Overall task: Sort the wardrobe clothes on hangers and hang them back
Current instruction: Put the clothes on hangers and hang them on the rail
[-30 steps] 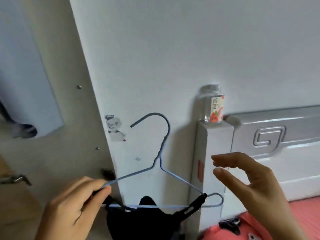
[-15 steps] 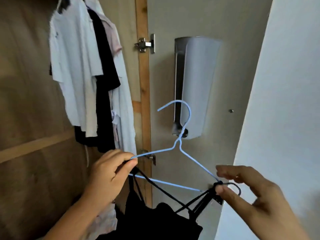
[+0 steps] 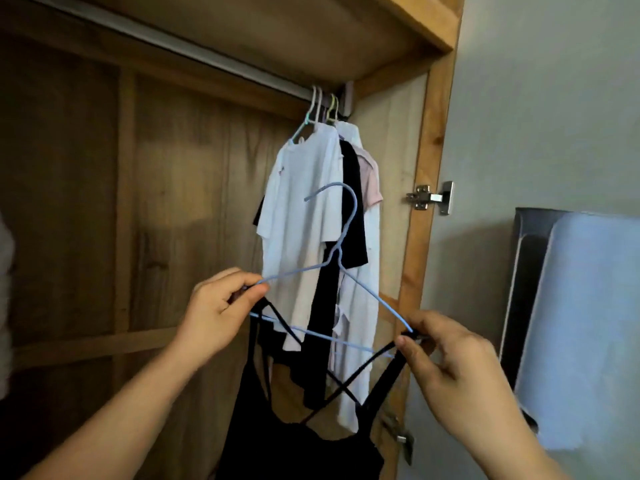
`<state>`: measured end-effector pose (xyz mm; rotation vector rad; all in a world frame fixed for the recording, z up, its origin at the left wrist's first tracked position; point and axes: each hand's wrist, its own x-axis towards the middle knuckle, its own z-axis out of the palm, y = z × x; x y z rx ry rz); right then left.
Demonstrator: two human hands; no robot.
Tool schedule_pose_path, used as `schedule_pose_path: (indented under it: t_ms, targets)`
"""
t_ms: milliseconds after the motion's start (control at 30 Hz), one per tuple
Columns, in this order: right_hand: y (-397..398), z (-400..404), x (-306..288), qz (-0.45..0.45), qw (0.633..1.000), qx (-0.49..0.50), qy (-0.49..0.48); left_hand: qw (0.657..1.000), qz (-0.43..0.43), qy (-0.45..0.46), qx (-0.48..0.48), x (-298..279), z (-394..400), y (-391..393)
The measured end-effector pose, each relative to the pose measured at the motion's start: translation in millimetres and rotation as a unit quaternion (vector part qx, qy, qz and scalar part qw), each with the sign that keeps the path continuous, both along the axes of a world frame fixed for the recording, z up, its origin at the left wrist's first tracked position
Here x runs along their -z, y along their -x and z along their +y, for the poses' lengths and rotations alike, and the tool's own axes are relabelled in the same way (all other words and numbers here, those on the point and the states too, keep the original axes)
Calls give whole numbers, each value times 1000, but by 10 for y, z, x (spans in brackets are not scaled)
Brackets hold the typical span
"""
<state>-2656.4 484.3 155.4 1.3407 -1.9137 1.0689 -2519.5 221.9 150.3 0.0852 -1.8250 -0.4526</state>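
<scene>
The view has swung up from the door to the rail (image 3: 207,60), and the right hand (image 3: 446,362), loose a moment ago, now pinches the blue hanger (image 3: 341,258) end while the left hand (image 3: 218,317) grips the other, black top (image 3: 298,441) strapped on below, seemingly ready to hang beside the shirts (image 3: 304,216).

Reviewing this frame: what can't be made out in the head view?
- Blue hanger: both ends covered by the left hand and right hand.
- Black strappy top: lower part cut off by the bottom edge.
- Hanging clothes: overlapping, so their count is unclear.
- Rail: left end cut off.
</scene>
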Motion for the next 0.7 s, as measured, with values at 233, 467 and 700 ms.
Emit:
schedule_pose_path:
  t_ms: [233, 467, 700]
  targets:
    - [252, -966, -554, 119, 990, -12, 74, 999, 48, 4, -6, -615, -857, 291]
    - [691, -1966, -1255, 147, 972, 64, 173, 999, 27, -21, 38, -1295, -1781, 872]
    - [1120, -2682, -2060, 195, 955, 127, 182, 999, 38, 11, 21, -2003, -2519, 1476]
